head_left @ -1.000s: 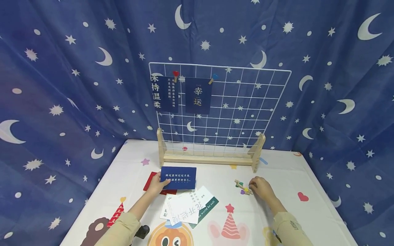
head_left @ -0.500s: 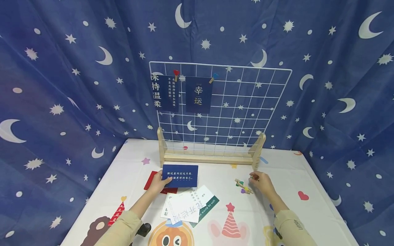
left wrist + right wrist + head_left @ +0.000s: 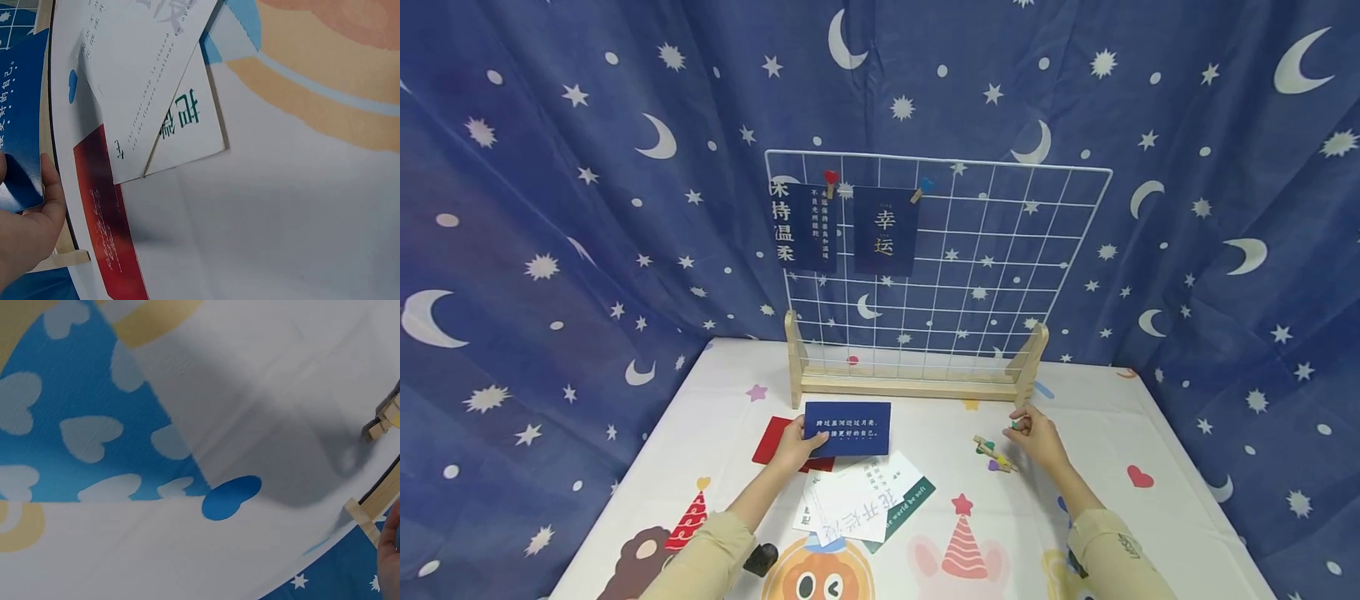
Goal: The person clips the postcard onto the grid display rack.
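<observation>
My left hand (image 3: 795, 447) grips the left end of a dark blue card (image 3: 857, 411), thumb over its white lettering. In the left wrist view, that card (image 3: 22, 112) is held above the table at the left edge. My right hand (image 3: 1041, 439) pinches a small clothespin (image 3: 1014, 425) with a bit of green on it, mostly hidden by the fingers. Just left of that hand lie several wooden clothespins (image 3: 983, 444) with coloured hearts. Only a sliver of the right hand (image 3: 390, 540) enters the right wrist view.
A white wire grid (image 3: 977, 275) on a wooden stand (image 3: 910, 387) rises at the back. Two blue cards hang on it, the right-hand card (image 3: 885, 233) with a blue clip. A red card (image 3: 769, 442), white cards (image 3: 850, 508) and a green card (image 3: 917, 500) lie in front.
My right hand has lifted away from the clothespin pile, up and slightly right, with a clothespin between its fingers. The left hand has shifted the blue card slightly right.
</observation>
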Available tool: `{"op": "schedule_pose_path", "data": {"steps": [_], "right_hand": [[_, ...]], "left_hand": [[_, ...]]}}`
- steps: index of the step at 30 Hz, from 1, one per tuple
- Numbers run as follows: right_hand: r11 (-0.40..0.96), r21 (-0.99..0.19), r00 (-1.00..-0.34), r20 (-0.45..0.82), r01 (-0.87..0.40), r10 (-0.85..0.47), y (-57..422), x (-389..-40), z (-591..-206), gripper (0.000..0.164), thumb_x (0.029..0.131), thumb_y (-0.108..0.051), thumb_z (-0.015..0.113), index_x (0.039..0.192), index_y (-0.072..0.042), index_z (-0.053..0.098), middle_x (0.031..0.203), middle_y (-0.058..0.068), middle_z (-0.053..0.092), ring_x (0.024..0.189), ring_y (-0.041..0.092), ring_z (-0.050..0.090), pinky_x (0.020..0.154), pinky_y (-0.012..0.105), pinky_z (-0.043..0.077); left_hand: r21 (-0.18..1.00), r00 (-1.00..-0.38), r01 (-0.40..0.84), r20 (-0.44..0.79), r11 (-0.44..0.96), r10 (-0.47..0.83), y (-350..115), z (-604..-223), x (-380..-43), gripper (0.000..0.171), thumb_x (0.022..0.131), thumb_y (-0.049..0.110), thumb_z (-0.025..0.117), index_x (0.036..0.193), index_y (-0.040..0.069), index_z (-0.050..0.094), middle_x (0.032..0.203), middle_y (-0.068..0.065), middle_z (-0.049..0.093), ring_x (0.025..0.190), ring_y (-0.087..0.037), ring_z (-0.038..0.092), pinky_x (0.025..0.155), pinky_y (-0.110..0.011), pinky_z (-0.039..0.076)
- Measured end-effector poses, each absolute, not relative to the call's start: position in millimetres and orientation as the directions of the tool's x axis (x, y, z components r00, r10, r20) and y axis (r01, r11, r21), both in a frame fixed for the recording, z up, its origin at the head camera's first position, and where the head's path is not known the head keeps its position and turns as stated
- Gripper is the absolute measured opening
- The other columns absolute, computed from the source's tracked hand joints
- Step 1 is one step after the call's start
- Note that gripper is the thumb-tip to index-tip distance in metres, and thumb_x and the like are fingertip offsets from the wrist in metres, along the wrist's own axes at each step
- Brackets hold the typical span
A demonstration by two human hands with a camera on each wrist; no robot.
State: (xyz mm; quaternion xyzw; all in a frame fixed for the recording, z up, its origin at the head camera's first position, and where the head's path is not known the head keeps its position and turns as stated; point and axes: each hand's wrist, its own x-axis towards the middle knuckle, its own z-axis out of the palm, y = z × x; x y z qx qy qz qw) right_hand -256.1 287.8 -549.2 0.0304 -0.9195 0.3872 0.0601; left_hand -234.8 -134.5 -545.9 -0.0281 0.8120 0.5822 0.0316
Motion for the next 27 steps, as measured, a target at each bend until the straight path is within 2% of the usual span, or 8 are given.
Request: {"op": "schedule_pose_path", "data": {"steps": [2, 6, 9, 14, 16, 19, 22, 27], "right_hand": [[0.691, -0.712, -0.988, 0.156, -0.127, -0.021, 287, -256, -549, 0.024, 0.083, -0.003, 0.068, 0.104, 0.007, 0.061, 0.078, 0.012, 0.059, 0.064, 0.010, 0.047, 0.056, 0.018, 0.042], [0.684, -0.709, -0.976, 0.215, -0.174, -0.026, 285, -256, -551, 0.021, 0.086, -0.003, 0.065, 0.105, 0.005, 0.065, 0.092, 0.019, 0.066, 0.075, 0.018, 0.059, 0.064, 0.020, 0.050], [0.651, -0.744, -0.978, 0.207, -0.151, 0.010, 284, -256, -553, 0.022, 0.088, -0.002, 0.061, 0.108, 0.006, 0.064, 0.100, 0.023, 0.066, 0.077, 0.023, 0.063, 0.064, 0.019, 0.052], [0.591, -0.800, -0.983, 0.174, -0.104, 0.063, 283, -255, -551, 0.015, 0.089, 0.001, 0.059, 0.103, 0.008, 0.060, 0.087, 0.023, 0.066, 0.065, 0.024, 0.061, 0.053, 0.017, 0.048], [0.587, -0.801, -0.982, 0.179, -0.114, 0.053, 281, -255, -549, 0.011, 0.090, 0.002, 0.057, 0.100, 0.007, 0.059, 0.084, 0.024, 0.064, 0.066, 0.025, 0.059, 0.054, 0.016, 0.047], [0.611, -0.782, -0.984, 0.177, -0.119, 0.036, 279, -256, -546, 0.009, 0.091, 0.002, 0.055, 0.098, 0.006, 0.058, 0.091, 0.024, 0.062, 0.071, 0.018, 0.054, 0.058, 0.015, 0.044], [0.631, -0.769, -0.988, 0.154, -0.101, 0.030, 278, -257, -544, 0.012, 0.093, -0.001, 0.052, 0.101, 0.006, 0.058, 0.097, 0.023, 0.061, 0.075, 0.012, 0.049, 0.062, 0.015, 0.043], [0.626, -0.778, -0.993, 0.108, -0.056, 0.045, 280, -257, -538, 0.027, 0.099, -0.007, 0.036, 0.107, 0.006, 0.059, 0.081, 0.016, 0.053, 0.062, 0.008, 0.042, 0.054, 0.020, 0.038]], "left_hand": [[0.938, -0.995, -0.102, -0.101, 0.332, -0.021, -131, -543, -235, 0.039, 0.089, 0.004, 0.061, 0.123, -0.011, 0.049, 0.112, -0.029, 0.063, 0.099, -0.040, 0.065, 0.088, -0.045, 0.053], [0.937, -0.995, -0.103, -0.095, 0.333, -0.038, -127, -543, -237, 0.039, 0.090, 0.004, 0.059, 0.124, -0.010, 0.047, 0.115, -0.030, 0.062, 0.102, -0.040, 0.064, 0.089, -0.045, 0.053], [0.945, -0.994, -0.102, -0.086, 0.310, -0.063, -123, -545, -240, 0.040, 0.091, 0.004, 0.058, 0.125, -0.010, 0.045, 0.119, -0.030, 0.059, 0.108, -0.041, 0.061, 0.092, -0.047, 0.051], [0.968, -0.989, -0.121, -0.099, 0.219, -0.108, -110, -541, -246, 0.042, 0.092, 0.004, 0.057, 0.130, -0.007, 0.043, 0.125, -0.029, 0.056, 0.113, -0.042, 0.058, 0.095, -0.047, 0.049], [0.976, -0.988, -0.123, -0.103, 0.182, -0.112, -106, -536, -249, 0.043, 0.092, 0.004, 0.057, 0.131, -0.006, 0.043, 0.125, -0.029, 0.057, 0.113, -0.041, 0.058, 0.095, -0.047, 0.049], [0.980, -0.989, -0.120, -0.104, 0.159, -0.106, -101, -530, -252, 0.043, 0.092, 0.006, 0.057, 0.132, -0.004, 0.043, 0.125, -0.027, 0.057, 0.114, -0.040, 0.058, 0.095, -0.046, 0.049], [0.981, -0.988, -0.133, -0.120, 0.140, -0.102, -97, -524, -254, 0.043, 0.092, 0.007, 0.057, 0.132, -0.003, 0.044, 0.126, -0.026, 0.057, 0.114, -0.039, 0.058, 0.096, -0.045, 0.048], [0.983, -0.989, -0.134, -0.125, 0.125, -0.079, -88, -519, -257, 0.041, 0.093, 0.008, 0.056, 0.132, -0.001, 0.044, 0.128, -0.024, 0.057, 0.115, -0.038, 0.058, 0.096, -0.045, 0.048]]}}
